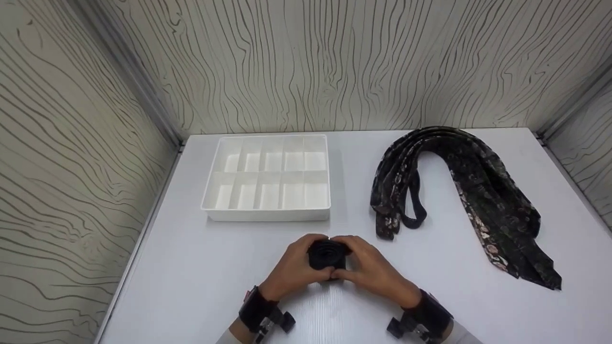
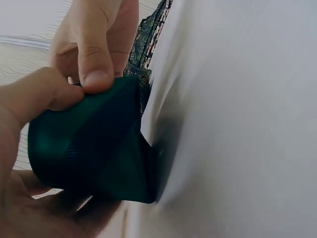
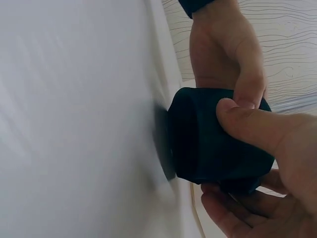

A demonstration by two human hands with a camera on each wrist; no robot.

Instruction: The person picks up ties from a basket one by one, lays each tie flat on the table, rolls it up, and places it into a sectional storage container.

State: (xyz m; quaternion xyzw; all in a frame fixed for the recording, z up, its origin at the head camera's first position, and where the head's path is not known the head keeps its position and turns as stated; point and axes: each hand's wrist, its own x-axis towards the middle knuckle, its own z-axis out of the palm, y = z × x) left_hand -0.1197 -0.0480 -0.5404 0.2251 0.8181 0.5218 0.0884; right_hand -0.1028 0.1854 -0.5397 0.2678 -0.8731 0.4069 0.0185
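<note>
A dark necktie rolled into a coil (image 1: pixel 327 254) stands near the middle of the table, its spiral facing up in the head view. My left hand (image 1: pixel 299 263) grips it from the left and my right hand (image 1: pixel 370 267) from the right, with the thumbs meeting at the near side. In the left wrist view the rolled necktie (image 2: pixel 94 144) looks dark green, and its pointed lower edge is close to the table. The right wrist view shows the roll (image 3: pixel 223 139) between both hands, thumbs pressed on its outer layer.
A white tray (image 1: pixel 267 215) divided into several compartments stands at the back left. Several floral neckties (image 1: pixel 492 205) lie in a curved bundle on the right of the white table (image 1: pixel 191 277). Patterned walls (image 1: pixel 306 67) border the back and sides.
</note>
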